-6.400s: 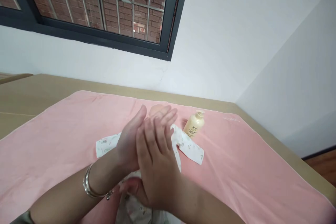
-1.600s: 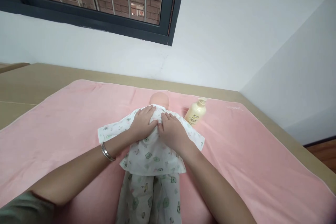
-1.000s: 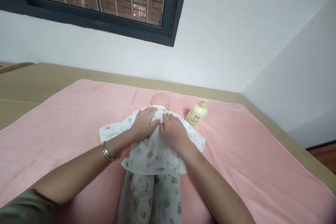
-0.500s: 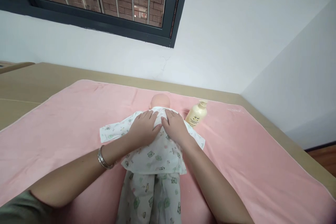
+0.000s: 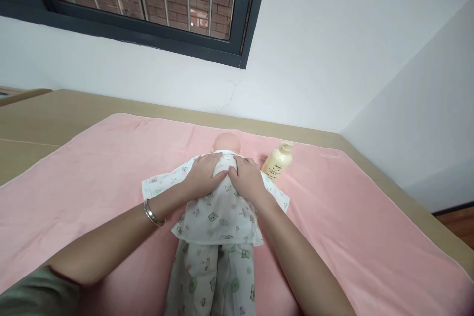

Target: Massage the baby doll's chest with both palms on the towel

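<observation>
A baby doll (image 5: 226,142) lies face down on a pink towel (image 5: 333,227), its head away from me. It wears a white printed top (image 5: 218,215) and matching trousers (image 5: 213,281). My left hand (image 5: 202,177) lies flat on the doll's upper back, left of the spine, with a silver bangle on the wrist. My right hand (image 5: 247,180) lies flat beside it on the right shoulder area. The thumbs nearly meet at the middle. Both palms press on the cloth, fingers spread, holding nothing.
A cream pump bottle (image 5: 277,162) lies on the towel just right of the doll's head. The towel covers a tan surface (image 5: 55,118) against a white wall. A dark-framed window (image 5: 148,5) is above, and a wooden floor shows at far right.
Several seconds ago my palms rubbed together above the doll; since then they have come down onto its back. Over the last second they slid slightly up toward the shoulders.
</observation>
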A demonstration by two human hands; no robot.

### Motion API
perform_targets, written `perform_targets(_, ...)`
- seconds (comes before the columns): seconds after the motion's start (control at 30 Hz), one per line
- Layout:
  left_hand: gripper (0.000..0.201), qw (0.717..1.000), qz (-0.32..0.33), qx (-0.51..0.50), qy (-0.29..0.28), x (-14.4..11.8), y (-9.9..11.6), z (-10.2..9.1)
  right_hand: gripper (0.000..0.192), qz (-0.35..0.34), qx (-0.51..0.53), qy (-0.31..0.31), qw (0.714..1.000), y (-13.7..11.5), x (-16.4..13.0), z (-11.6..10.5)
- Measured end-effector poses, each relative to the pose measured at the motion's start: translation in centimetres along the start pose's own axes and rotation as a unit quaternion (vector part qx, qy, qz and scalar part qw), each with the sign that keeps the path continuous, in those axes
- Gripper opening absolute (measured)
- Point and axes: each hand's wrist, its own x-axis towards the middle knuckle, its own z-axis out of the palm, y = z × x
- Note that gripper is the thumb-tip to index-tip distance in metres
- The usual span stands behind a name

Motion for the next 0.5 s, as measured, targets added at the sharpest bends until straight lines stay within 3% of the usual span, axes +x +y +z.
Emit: perform_targets(0.5, 0.056, 1.000, 0.005, 0.014, 0.026, -0.17, -0.13, 0.79, 0.043, -0.011, 0.036, -0.002, 0.999, 0.62, 0.21, 0.60)
